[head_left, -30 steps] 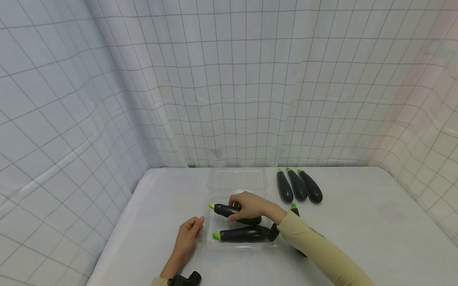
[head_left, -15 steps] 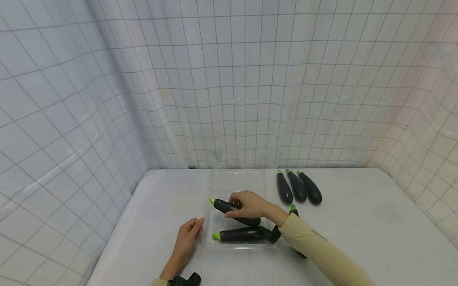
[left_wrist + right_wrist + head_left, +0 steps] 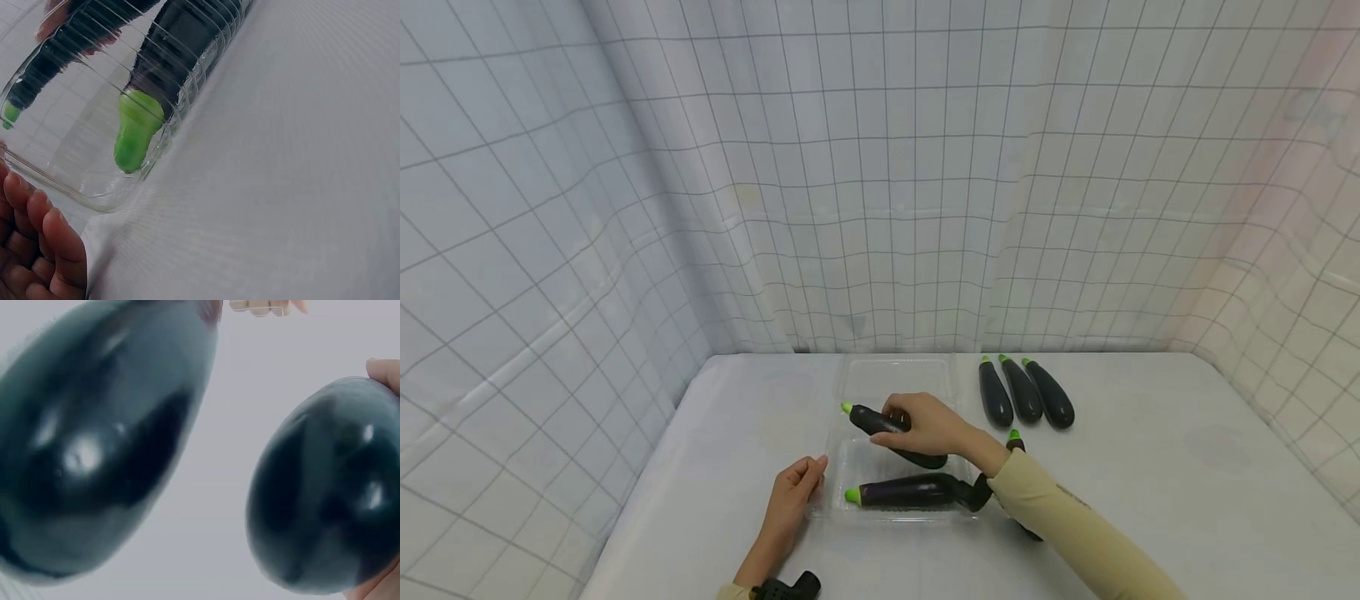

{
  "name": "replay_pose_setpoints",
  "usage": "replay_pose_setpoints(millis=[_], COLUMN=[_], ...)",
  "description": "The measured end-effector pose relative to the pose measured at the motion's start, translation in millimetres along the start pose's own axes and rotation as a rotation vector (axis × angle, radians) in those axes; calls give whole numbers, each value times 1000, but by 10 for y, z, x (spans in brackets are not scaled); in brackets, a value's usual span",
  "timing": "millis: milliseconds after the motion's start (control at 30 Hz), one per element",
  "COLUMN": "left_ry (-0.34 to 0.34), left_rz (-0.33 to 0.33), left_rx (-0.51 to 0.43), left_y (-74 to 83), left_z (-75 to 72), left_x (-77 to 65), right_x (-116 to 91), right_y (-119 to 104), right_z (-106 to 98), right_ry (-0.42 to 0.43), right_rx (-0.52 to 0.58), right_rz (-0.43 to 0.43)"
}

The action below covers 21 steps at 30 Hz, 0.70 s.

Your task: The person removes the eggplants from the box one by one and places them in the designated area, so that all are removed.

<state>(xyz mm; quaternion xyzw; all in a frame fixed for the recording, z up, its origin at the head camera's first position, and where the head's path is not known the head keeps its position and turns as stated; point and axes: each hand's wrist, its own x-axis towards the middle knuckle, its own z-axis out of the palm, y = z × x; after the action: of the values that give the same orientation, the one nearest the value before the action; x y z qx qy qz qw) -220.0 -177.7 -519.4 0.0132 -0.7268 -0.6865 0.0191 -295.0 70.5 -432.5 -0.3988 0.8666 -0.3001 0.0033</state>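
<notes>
My right hand (image 3: 928,427) grips a dark eggplant (image 3: 867,418) with a green stem, over the back part of a clear plastic container (image 3: 861,460). The stem end points left and looks tilted up. Thumb and fingers lie on either side of this eggplant (image 3: 325,494) in the right wrist view. Another eggplant (image 3: 910,492) lies along the container's front side; its green stem (image 3: 139,128) shows through the ribbed wall in the left wrist view. My left hand (image 3: 796,490) pinches the container's left rim, fingers curled; the exact contact is partly hidden.
Three eggplants (image 3: 1021,392) lie side by side at the back right of the white table (image 3: 730,433). One more eggplant (image 3: 1017,442) sits partly hidden under my right forearm. The container's clear lid (image 3: 895,379) is folded back behind it. White gridded curtains (image 3: 880,208) surround the table.
My right hand has shifted slightly away from me with the eggplant, and its stem end has risen from the container. The left hand stays at the rim.
</notes>
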Motion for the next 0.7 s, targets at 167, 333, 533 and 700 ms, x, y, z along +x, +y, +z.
replay_pose_setpoints(millis=[167, 333, 533, 700], left_ry=[-20, -25, -4, 10], left_rz=[-11, 1, -3, 22], left_rx=[7, 21, -10, -5], left_y=[168, 246, 48, -7], left_z=[16, 29, 3, 10], left_x=[-67, -98, -9, 2], right_x=[-17, -55, -102, -145], right_y=[-7, -47, -79, -106], right_z=[-16, -65, -121, -177], right_ry=[43, 89, 135, 195], right_rx=[2, 15, 10, -4], right_rz=[6, 37, 52, 57])
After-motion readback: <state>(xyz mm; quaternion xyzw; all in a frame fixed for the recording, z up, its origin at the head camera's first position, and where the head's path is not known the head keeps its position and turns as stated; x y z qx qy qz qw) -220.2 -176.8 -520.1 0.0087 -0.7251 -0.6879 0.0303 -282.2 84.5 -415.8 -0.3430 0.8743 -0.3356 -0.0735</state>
